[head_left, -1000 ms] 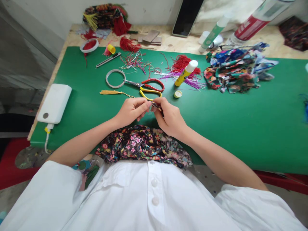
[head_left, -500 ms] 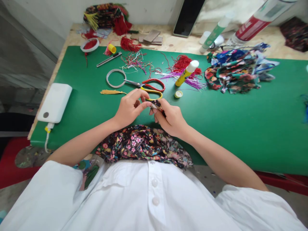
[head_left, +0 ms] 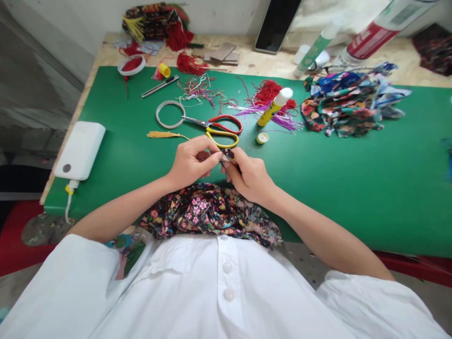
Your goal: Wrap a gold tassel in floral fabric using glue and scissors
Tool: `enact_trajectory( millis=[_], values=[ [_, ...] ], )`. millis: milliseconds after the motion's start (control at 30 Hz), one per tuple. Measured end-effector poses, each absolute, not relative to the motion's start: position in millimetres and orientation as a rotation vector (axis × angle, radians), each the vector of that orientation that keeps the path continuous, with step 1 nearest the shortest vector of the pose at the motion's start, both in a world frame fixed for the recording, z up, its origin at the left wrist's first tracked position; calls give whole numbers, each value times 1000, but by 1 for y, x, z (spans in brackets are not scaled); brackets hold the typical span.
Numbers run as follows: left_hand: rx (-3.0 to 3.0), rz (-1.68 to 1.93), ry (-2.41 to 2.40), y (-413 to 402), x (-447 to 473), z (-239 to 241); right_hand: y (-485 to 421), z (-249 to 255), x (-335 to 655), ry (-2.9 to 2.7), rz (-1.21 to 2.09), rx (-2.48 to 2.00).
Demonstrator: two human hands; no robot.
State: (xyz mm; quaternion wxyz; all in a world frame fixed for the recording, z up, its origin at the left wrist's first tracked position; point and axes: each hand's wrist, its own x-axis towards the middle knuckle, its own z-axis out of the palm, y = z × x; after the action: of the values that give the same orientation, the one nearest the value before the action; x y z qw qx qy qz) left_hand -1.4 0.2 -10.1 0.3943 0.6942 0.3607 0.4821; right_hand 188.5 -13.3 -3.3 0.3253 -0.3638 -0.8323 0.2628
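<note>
- Head view: left hand [head_left: 194,162] and right hand [head_left: 252,172] nearly meet, fingertips close together, over a green-covered worktop [head_left: 346,188].
- Right hand: closed on a small floral scrap [head_left: 229,154], dark with a pale patch; part of it is hidden by the fingers.
- Left hand: thumb and forefinger in a narrow pinch at the left edge of the scrap, which lies between the two hands.
- Bunched floral cloth [head_left: 197,212]: nearer the body than both hands, against the front of a white shirt [head_left: 197,287].
- Scissors [head_left: 222,118]: just beyond the left hand's fingertips; yellow loop nearest, red loop farther, blades pointing left.
- Yellow tassel [head_left: 162,134]: near, beyond the left hand and to its left; pale ring [head_left: 157,114] farther out, slim cutter [head_left: 160,87] past that.
- Yellow tube [head_left: 270,113] with white top: standing beyond the right hand; small cap [head_left: 262,138] between the two.
- Red threads [head_left: 268,92] and purple threads [head_left: 282,123]: behind the tube, seen from the right hand.
- White power bank [head_left: 80,150]: left of the left hand, well apart, cable [head_left: 68,207] at its near end.
- Patterned cloth pieces [head_left: 348,103]: beyond the right hand and to its right, well apart.
</note>
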Motion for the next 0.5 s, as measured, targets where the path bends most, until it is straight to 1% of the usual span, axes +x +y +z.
enact_trajectory(
  millis=[267,400,500],
  values=[
    [1821,1221,826,4,-3,-10,-14,-1,187,-2135,762,-944],
    [1735,1208,769,3,-2,-15,-15,2,186,-2084,861,-912],
    [1691,1200,718,2,0,-17,-16,4,186,-2066,867,-902]
  ],
)
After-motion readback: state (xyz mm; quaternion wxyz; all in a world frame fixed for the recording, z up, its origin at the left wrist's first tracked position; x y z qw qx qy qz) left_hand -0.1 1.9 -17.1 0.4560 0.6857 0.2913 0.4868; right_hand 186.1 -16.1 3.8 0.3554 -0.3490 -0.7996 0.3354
